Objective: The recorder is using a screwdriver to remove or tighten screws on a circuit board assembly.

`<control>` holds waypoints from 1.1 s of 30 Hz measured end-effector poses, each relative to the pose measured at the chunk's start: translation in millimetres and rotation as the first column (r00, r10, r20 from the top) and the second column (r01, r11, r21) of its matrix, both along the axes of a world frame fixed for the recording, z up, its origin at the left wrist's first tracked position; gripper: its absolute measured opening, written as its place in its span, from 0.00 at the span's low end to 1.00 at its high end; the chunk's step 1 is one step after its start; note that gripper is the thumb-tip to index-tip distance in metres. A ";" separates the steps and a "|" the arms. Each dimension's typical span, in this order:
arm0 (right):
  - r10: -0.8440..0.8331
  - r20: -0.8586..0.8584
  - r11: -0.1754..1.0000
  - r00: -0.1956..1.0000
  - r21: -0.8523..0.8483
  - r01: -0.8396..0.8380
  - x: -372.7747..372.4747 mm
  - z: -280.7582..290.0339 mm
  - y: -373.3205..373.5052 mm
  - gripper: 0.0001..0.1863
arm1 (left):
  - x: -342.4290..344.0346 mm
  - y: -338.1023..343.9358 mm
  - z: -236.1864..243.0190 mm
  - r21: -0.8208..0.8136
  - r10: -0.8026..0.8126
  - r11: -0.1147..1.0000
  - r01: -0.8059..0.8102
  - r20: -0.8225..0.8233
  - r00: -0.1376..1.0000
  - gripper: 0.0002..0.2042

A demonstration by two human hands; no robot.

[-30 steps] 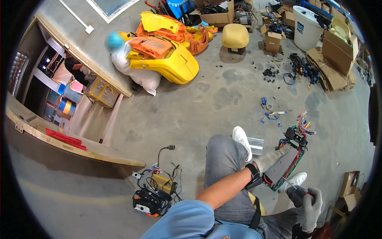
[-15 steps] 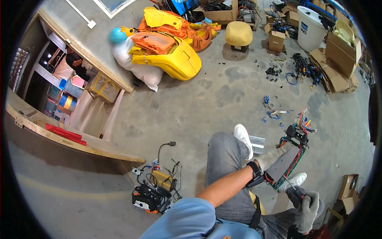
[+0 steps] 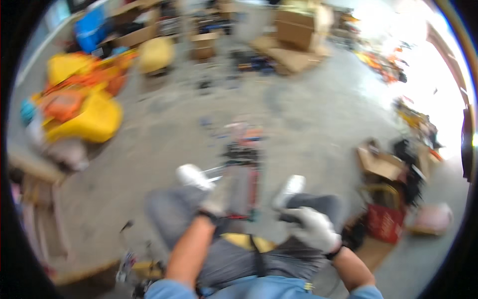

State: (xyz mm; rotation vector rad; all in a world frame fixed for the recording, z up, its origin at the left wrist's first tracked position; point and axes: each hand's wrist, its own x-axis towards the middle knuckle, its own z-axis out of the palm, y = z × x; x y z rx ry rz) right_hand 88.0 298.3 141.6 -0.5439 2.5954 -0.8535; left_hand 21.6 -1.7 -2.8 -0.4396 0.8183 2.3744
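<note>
My left hand [image 3: 218, 198], in a light work glove, grips a flat grey panel-like electrical unit [image 3: 242, 187] by its left side. Red and green wires run along the unit's right edge, and a black connector block [image 3: 241, 153] with loose coloured wires sits at its far end. My right hand [image 3: 314, 230], also gloved, is closed around a dark-handled screwdriver [image 3: 289, 218], to the right of the unit and apart from it. Motion blur hides the screwdriver's shaft. A ribbed silver metal piece [image 3: 214, 173] lies on the floor beside my left shoe.
Yellow and orange plastic shells [image 3: 87, 117] lie at the far left, near a yellow stool [image 3: 156, 56]. Cardboard boxes [image 3: 294, 30] and cables stand at the back. To the right are an open carton [image 3: 381, 162] and a red bag [image 3: 385, 223]. Small blue parts [image 3: 206, 122] are scattered ahead.
My view has swung to the right, blurring the picture. The screwdriver, whose tip was at the unit's near end, is now drawn away to the right. My left hand still holds the unit.
</note>
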 end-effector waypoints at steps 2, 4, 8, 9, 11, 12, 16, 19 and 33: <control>0.011 0.011 0.997 1.000 0.079 -0.012 0.4 -1.2 -6.3 0.26 | 1.4 -9.2 12.8 0.097 0.046 0.995 -0.035 -0.120 0.992 0.27; -0.066 -0.018 0.994 0.998 0.087 0.068 0.9 -14.8 6.8 0.25 | -3.4 10.2 30.3 -0.006 0.165 0.986 -0.165 0.011 0.986 0.25; -0.478 0.528 0.709 0.702 -0.239 0.663 0.5 2.3 13.2 0.24 | -10.1 25.6 31.1 -0.129 0.180 0.975 -0.181 -0.022 0.983 0.24; -0.504 0.609 0.606 0.612 -0.256 0.753 0.1 -2.3 13.3 0.24 | -10.8 21.6 18.9 -0.186 0.178 0.966 -0.183 -0.039 0.983 0.24; -0.507 0.649 0.628 0.567 -0.172 0.759 -2.0 -4.3 15.8 0.23 | -9.5 13.7 2.9 -0.244 0.161 0.955 -0.170 -0.058 0.985 0.25; -0.494 0.689 0.668 0.531 -0.090 0.739 -4.4 -8.5 16.1 0.22 | -8.2 8.6 -4.8 -0.255 0.174 0.949 -0.185 -0.064 0.983 0.25; -0.379 0.221 0.883 0.898 -0.202 0.423 2.9 -23.7 14.4 0.15 | -9.6 11.4 -4.2 -0.257 0.164 0.951 -0.175 -0.065 0.984 0.27; -0.221 -0.073 0.946 0.973 -0.259 0.195 4.2 -18.3 5.4 0.12 | -10.9 10.8 5.8 -0.293 0.123 0.944 -0.150 -0.109 0.986 0.28; -0.334 -0.108 0.917 0.937 -0.266 0.296 1.0 -2.2 6.8 0.12 | -10.4 18.2 23.9 -0.172 0.062 0.983 -0.072 -0.064 0.996 0.26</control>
